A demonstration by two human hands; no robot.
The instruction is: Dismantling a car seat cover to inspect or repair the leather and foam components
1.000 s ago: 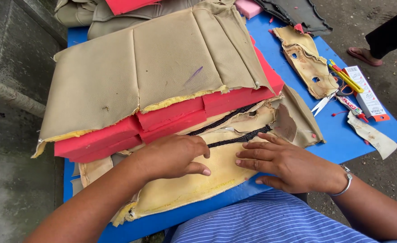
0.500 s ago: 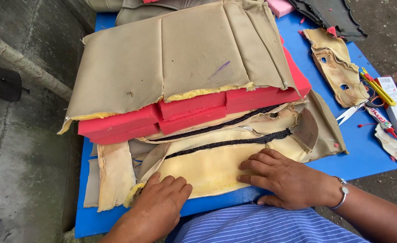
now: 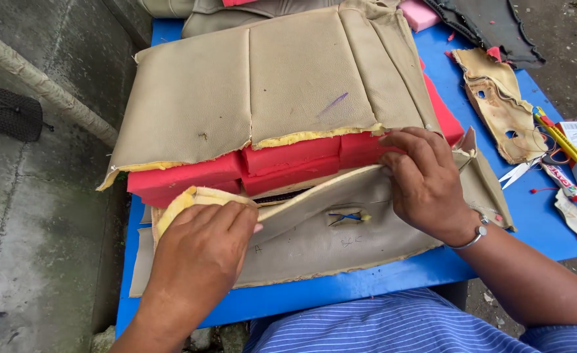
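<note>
Lower centre of frame: beige cover panel (image 3: 314, 242) lies on the blue desk (image 3: 341, 287). Its folded foam-backed edge is gripped by the left hand (image 3: 200, 245); its upper edge is pinched by the right hand (image 3: 426, 180). Risk: the edge could slip if the grip loosens, or the old seam could tear.

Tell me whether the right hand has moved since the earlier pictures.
Yes. The right hand moved away from the blue table's near edge, up to the red foam.

Our left hand (image 3: 200, 252) lies palm down, fingers curled in a pinch. Our right hand (image 3: 426, 183) reaches forward, fingers bent and gripping, a bracelet at its wrist.
</note>
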